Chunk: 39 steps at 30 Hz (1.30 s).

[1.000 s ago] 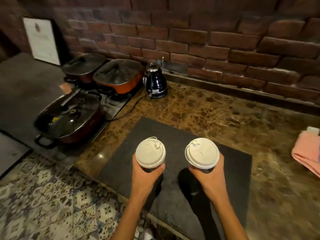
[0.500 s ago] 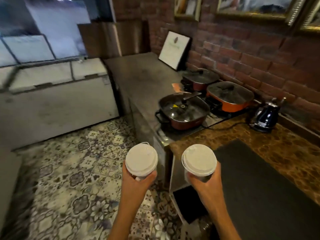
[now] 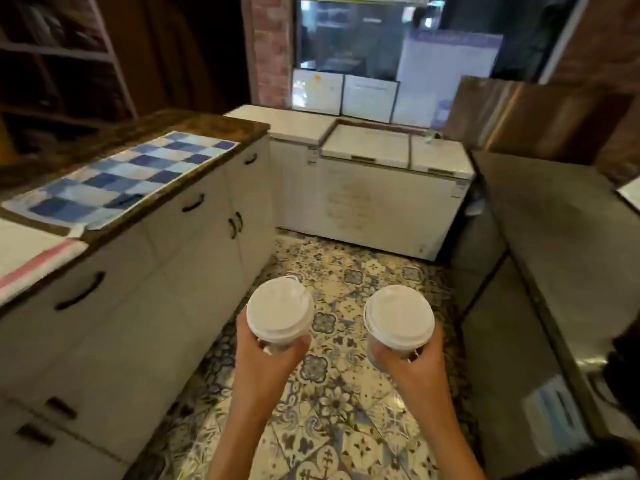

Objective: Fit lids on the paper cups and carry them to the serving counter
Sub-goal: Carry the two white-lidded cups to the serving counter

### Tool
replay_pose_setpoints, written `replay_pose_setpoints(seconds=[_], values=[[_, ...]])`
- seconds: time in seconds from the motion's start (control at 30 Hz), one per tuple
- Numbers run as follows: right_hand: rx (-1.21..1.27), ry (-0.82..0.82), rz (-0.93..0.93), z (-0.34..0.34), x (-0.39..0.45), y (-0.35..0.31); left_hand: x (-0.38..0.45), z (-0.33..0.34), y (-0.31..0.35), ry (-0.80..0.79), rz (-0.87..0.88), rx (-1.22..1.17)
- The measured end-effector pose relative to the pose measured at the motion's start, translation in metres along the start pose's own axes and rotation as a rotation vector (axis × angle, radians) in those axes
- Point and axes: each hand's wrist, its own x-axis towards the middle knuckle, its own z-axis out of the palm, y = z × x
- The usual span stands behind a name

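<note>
Gripping a lidded white cup (image 3: 278, 311) in the left hand (image 3: 268, 363) and a second cup (image 3: 398, 315) in the right hand (image 3: 415, 370), both upright and apart, above patterned floor tiles (image 3: 349, 268), white cabinets (image 3: 156, 271) leftward, chest freezer (image 3: 374, 199) beyond.

Materials and finishes
We note smooth, matt plastic lids on the left cup (image 3: 278, 311) and right cup (image 3: 398, 318). Beneath the left hand (image 3: 266, 362) and right hand (image 3: 415, 370), the floor tiles (image 3: 332, 403) look glazed and glossy. Left of them, cabinet fronts (image 3: 138, 323) appear smooth and matt; right of them, the counter (image 3: 561, 237) is brushed metal.
</note>
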Motion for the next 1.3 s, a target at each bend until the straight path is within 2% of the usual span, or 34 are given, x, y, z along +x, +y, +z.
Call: replay_pose_setpoints(seconds=[0.13,0.4,0.63,0.93,1.07,1.2,1.23,1.27,1.3], values=[[-0.004,-0.22,-0.005,0.102,0.027,-0.015,0.03,-0.081,0.004,0.198,0.032,0.069],[0.085,-0.548,-0.059,0.304,0.08,-0.011,0.112,-0.215,-0.01,0.53,0.025,0.18],[0.122,-0.746,-0.113,0.473,0.119,-0.035,0.185,-0.322,0.009,0.804,0.0,0.191],[0.133,-1.035,-0.06,0.636,0.105,-0.069,0.212,-0.437,0.011,1.047,0.037,0.173],[0.142,-1.094,-0.085,0.704,0.096,-0.069,0.231,-0.49,-0.002,1.13,0.045,0.13],[-0.02,-1.019,-0.102,0.775,0.088,-0.069,0.264,-0.545,-0.018,1.181,0.06,0.138],[-0.082,-1.27,-0.078,0.799,0.092,-0.075,0.273,-0.559,-0.02,1.188,0.063,0.134],[-0.083,-1.734,-0.074,0.816,0.1,-0.082,0.282,-0.571,-0.023,1.186,0.061,0.125],[-0.018,-1.978,-0.036,0.838,0.111,-0.078,0.29,-0.582,-0.025,1.176,0.051,0.115]])
